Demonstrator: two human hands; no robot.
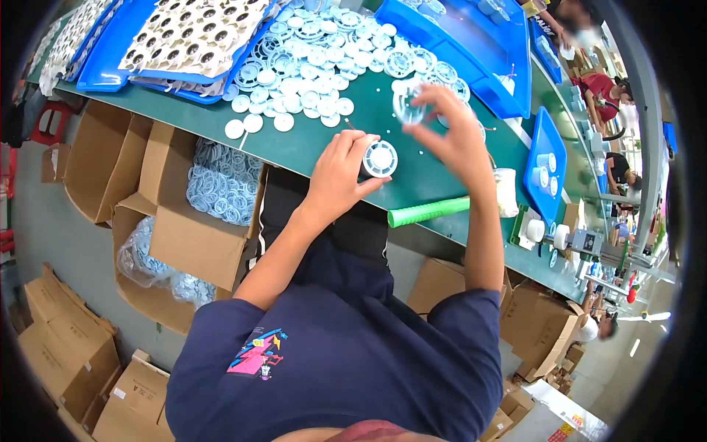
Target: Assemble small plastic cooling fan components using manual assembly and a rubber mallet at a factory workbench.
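Assembly step underway: left hand (340, 173) pinches round white ribbed plastic disc (380, 158), right hand (451, 132) grips clear plastic ring (407, 105); mating them probably needs concentric alignment.

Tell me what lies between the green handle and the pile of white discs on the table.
In the head view, the left hand holding a round white part, over bare green table, lies between green handle and white discs.

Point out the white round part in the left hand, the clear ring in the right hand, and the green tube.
white round part (380, 158), head view, centre disc
clear ring (407, 105), head view, rim
green tube (427, 212), head view, mid-length
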